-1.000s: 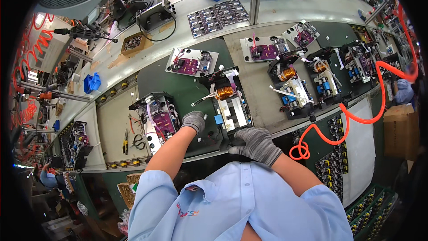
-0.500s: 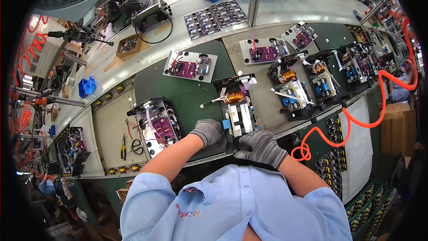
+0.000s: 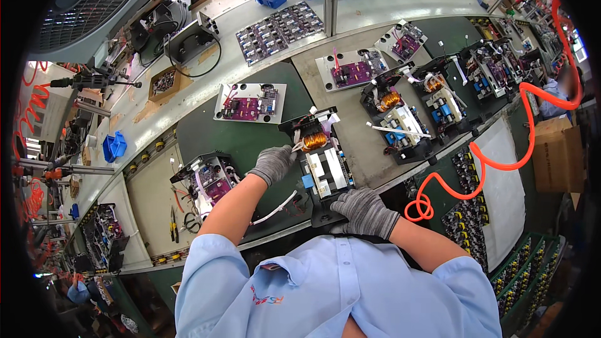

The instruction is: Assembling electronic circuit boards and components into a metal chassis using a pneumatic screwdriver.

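In front of me stands an open power-supply unit (image 3: 327,172): a black metal tray with white heatsink blocks, a blue part and a copper-wound coil (image 3: 314,142). My left hand (image 3: 273,164), in a grey knit glove, is at its left side beside the coil. The fingertips are pinched on short wires (image 3: 297,146) there. My right hand (image 3: 366,210), gloved alike, is closed around the unit's near right corner; its thumb lies on the black end. A white sleeved cable (image 3: 275,207) lies below my left forearm, near the unit's left edge.
A similar unit (image 3: 210,181) sits left, and several more (image 3: 400,125) line the bench at right. Metal plates with purple boards (image 3: 250,104) lie behind. Pliers (image 3: 174,225) and scissors (image 3: 191,221) rest at left. A coiled orange hose (image 3: 463,178) hangs at right.
My left hand has moved away from me, from the unit's near left side to the wires by the coil. The white sleeved cable has come into sight. The whole view has shifted slightly.
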A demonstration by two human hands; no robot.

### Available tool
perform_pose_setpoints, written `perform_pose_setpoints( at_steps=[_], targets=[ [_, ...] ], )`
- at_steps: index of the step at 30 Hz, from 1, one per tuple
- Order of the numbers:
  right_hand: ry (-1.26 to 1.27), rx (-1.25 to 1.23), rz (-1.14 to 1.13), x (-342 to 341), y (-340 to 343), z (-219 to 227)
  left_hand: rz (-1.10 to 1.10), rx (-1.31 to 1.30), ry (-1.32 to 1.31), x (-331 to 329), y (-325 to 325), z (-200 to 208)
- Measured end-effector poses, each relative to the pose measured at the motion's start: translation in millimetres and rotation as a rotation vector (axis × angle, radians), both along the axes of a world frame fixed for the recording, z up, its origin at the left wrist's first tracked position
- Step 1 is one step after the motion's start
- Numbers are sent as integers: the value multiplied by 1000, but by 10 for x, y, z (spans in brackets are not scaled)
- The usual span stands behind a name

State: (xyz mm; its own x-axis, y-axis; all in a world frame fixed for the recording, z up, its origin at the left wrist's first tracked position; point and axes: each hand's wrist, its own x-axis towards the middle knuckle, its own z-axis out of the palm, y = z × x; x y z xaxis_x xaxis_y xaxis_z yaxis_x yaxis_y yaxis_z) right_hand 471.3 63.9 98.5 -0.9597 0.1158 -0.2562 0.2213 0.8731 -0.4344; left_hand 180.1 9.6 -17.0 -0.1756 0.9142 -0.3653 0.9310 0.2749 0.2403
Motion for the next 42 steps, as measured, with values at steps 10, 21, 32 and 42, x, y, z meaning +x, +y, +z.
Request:
perform_pose_setpoints(
  at_steps=[10,21,32,42],
  targets=[
    [-202,-90,50,-276,164,46,59,-166,-60,-135,-178,-196],
    [-191,-110,6,-261,214,1,1249,-45,-1026,-1527,249,-179],
    [-237,-128,1,-283,172,-105,553,109,-91,-1676,583,94],
    [-298,-127,-59,-338,193,-44,170,-208,180,-1921,1731,-47]
  ],
)
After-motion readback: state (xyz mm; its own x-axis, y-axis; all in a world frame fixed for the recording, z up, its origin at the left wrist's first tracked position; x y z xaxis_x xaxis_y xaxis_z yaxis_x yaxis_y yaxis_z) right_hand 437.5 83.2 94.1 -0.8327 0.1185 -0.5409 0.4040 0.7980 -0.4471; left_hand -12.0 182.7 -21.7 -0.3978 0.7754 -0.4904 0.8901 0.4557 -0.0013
